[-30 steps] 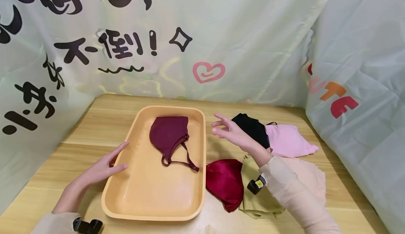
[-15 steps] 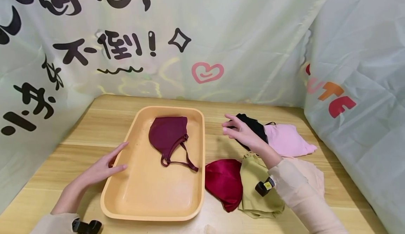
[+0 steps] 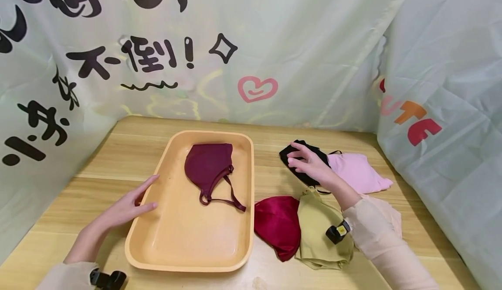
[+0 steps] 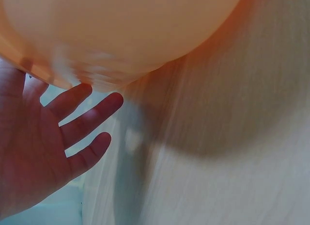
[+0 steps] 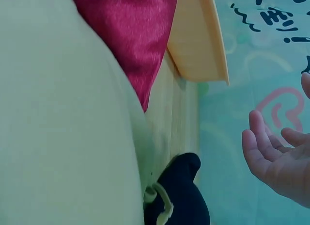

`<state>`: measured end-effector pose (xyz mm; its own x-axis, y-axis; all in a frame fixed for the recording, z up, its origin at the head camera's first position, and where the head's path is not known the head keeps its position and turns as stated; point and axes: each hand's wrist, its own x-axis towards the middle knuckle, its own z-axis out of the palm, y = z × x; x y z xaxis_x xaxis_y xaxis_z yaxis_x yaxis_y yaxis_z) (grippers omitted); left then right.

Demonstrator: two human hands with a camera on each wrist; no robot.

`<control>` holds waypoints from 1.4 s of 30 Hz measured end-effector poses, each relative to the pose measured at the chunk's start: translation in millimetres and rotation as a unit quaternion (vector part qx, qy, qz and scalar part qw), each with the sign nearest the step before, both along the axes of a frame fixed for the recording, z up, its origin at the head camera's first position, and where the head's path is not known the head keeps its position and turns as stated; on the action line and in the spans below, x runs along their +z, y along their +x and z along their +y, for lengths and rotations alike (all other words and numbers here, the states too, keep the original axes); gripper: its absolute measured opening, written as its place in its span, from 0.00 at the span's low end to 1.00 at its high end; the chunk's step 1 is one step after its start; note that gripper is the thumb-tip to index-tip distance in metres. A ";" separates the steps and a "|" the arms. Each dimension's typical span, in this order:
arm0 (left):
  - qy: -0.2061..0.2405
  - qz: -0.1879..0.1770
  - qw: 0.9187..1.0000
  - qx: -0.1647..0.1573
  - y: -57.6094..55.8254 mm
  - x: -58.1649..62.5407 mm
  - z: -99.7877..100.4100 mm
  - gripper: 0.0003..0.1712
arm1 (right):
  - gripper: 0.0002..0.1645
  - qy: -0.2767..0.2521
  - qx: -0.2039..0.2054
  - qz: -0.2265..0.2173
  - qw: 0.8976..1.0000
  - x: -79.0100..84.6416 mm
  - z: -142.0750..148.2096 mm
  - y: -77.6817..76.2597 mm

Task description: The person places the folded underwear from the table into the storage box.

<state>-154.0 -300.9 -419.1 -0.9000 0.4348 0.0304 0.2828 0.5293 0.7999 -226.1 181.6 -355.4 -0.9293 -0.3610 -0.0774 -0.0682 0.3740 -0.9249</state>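
A folded maroon bra [image 3: 209,164] with thin straps lies in the far part of an orange plastic tray [image 3: 188,267]. My left hand [image 3: 127,207] rests at the tray's left rim, thumb and index finger over the edge. In the left wrist view, the other fingers [image 4: 92,116] spread loosely by the outer wall. My right hand [image 3: 311,164] hovers with relaxed fingers over a folded black bra [image 3: 290,155], holding nothing. Beside the black one is a pink bra [image 3: 357,172]. Nearer lie a shiny red bra [image 3: 277,224] and an olive-green bra [image 3: 319,237].
A pale peach garment [image 3: 386,213] lies at the right, partly hidden by the right sleeve [image 3: 380,242]. The wooden table [image 3: 129,150] is bounded at the back and sides by printed cloth [image 3: 313,63]. The red bra sits close against the tray's right side.
My right hand has moved right, from beside the tray to above the black bra, fingers still loose. The left hand, tray and maroon bra have stayed put.
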 end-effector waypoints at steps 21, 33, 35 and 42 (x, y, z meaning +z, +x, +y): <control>-0.006 0.004 1.000 0.002 -1.1 0.5 -1.1 0.42 | 0.41 0.056 -0.048 -0.021 0.997 -10.4 48.2 -9.4; -0.005 0.005 1.000 -0.002 -0.7 0.2 -1.4 0.42 | 0.43 0.087 -0.084 -0.049 0.991 -15.1 70.7 -13.2; -0.002 0.005 1.000 -0.004 -0.7 -0.3 -1.3 0.42 | 0.44 0.105 -0.087 -0.053 0.989 -16.2 73.0 -14.3; -0.002 0.013 1.000 -0.005 -1.0 -2.6 -2.3 0.41 | 0.46 0.141 -0.090 -0.067 0.984 -20.5 77.9 -20.7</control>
<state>-155.0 -303.2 -421.7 -0.8947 0.4436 0.0513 0.3080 0.5298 0.7902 -246.8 259.5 -375.9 -0.9510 -0.1375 -0.2771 0.1382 0.6125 -0.7783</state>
